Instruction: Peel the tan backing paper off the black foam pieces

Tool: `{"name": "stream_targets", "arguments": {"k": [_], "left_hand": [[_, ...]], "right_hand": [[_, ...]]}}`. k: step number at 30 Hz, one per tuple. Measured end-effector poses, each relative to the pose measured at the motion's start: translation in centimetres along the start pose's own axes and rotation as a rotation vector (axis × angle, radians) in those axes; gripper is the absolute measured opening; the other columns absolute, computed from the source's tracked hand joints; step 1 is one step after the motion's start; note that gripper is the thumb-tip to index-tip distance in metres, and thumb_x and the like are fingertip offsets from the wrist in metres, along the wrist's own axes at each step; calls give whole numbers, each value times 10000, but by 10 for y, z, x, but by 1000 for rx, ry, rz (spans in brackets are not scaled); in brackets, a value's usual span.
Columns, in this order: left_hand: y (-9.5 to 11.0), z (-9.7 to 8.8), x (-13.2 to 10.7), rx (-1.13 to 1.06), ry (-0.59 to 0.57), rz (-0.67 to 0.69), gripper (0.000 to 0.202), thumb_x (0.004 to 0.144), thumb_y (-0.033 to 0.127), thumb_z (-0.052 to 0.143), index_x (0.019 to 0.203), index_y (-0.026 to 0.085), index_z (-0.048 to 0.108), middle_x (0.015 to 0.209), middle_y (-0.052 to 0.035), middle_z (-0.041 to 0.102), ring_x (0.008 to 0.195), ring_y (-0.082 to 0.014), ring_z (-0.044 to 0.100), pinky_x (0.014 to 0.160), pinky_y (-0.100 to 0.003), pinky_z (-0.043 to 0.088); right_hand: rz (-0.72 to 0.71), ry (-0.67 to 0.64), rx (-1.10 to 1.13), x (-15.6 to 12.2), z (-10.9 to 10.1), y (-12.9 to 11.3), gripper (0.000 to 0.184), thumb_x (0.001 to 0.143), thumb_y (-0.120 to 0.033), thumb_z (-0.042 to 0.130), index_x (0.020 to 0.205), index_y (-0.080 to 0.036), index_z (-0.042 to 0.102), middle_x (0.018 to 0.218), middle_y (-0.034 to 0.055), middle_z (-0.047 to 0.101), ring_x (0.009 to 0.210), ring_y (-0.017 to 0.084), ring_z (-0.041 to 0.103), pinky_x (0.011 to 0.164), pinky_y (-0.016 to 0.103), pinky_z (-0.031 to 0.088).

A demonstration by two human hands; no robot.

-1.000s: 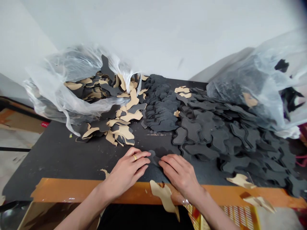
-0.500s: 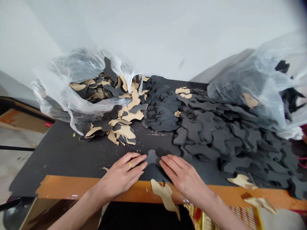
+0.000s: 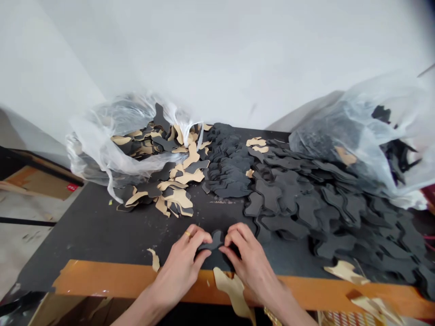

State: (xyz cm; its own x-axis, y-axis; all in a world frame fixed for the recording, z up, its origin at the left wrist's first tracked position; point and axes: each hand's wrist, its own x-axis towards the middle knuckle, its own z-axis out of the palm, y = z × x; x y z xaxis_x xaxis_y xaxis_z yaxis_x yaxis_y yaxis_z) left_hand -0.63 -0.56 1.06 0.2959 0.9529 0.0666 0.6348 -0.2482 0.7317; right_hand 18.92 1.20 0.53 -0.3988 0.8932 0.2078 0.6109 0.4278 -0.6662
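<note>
Between my two hands is a small dark grey, wavy-edged foam piece, near the front of the black table. My left hand pinches its left end between thumb and curled fingers. At the opposite end my right hand has its thumb and fingers closed on the same piece. Just below lies a tan backing-paper scrap, hanging over the taped edge. Overlapping dark foam pieces spread to the right of my hands. Beyond them, in the middle, stand tight rows of similar pieces.
A clear plastic bag at the left spills tan-backed pieces. Another bag with dark scraps stands at the right. Orange-brown tape covers the front edge of the table. A yellow basket sits below.
My fingers, lying flat at the piece's ends before, have curled and now pinch it with the thumbs. The piece looks slightly raised. The camera view has shifted a little.
</note>
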Motion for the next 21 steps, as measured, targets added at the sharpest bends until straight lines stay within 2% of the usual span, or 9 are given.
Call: {"name": "stream_targets", "arguments": {"k": [3,5,7,9,11,12,14,16,21], "left_hand": [[0,-1,-3,-131,-6,17,176,950,123,517,1030,265,583,988,-9,621,906,-161,621,809,-277,519],[2,-3,1,-179,43,44,209,985,143,471,1096,275,588,1026,-15,634,920,-150,631,824,-267,521],[4,-7,13,-150,103,108,225,1005,157,434,1135,262,585,1087,-38,634,953,-153,633,855,-280,525],[7,-9,34,4,152,216,180,997,176,464,1099,238,600,1128,-62,629,1030,-188,616,919,-332,512],[8,-7,62,234,187,298,135,975,189,514,1081,217,593,1121,-74,629,1058,-218,595,926,-364,513],[9,-4,76,374,194,291,138,960,210,549,1096,207,575,1121,-79,624,1066,-230,584,922,-377,516],[10,4,104,448,214,265,212,900,244,645,1082,176,559,1119,-107,610,1079,-272,561,905,-420,513],[11,12,124,501,227,242,272,858,272,695,1049,146,549,1098,-144,594,1060,-314,550,866,-463,511],[10,15,140,577,212,251,231,835,180,679,1020,122,553,1040,-153,595,1013,-328,549,832,-461,498]], "right_hand": [[32,-19,144,-1,-10,0,167,904,-56,515,879,-211,571,959,35,562,847,154,598,749,260,522],[12,38,138,-1,-28,6,167,913,-86,527,910,-227,617,1023,47,590,927,170,620,801,274,526],[-8,178,33,2,-52,17,149,925,-144,550,948,-247,654,1093,59,616,1006,202,625,873,330,525],[3,386,-194,7,-78,31,135,931,-217,577,1021,-255,670,1132,81,629,1044,244,621,938,422,504],[26,578,-462,11,-98,42,248,912,-312,622,1135,-211,664,1342,157,527,1254,363,488,1048,583,393],[28,623,-536,12,-104,46,289,906,-338,632,1155,-194,661,1397,175,481,1323,401,411,1072,628,348],[13,617,-561,12,-107,49,314,910,-358,627,1175,-193,654,1429,177,451,1347,409,379,1065,640,362],[-19,552,-502,10,-100,49,279,921,-344,611,1162,-212,655,1403,164,479,1288,376,455,1011,608,442],[-68,472,-413,2,-76,46,211,929,-281,601,1123,-220,659,1354,157,520,1197,337,529,922,573,519]]}}
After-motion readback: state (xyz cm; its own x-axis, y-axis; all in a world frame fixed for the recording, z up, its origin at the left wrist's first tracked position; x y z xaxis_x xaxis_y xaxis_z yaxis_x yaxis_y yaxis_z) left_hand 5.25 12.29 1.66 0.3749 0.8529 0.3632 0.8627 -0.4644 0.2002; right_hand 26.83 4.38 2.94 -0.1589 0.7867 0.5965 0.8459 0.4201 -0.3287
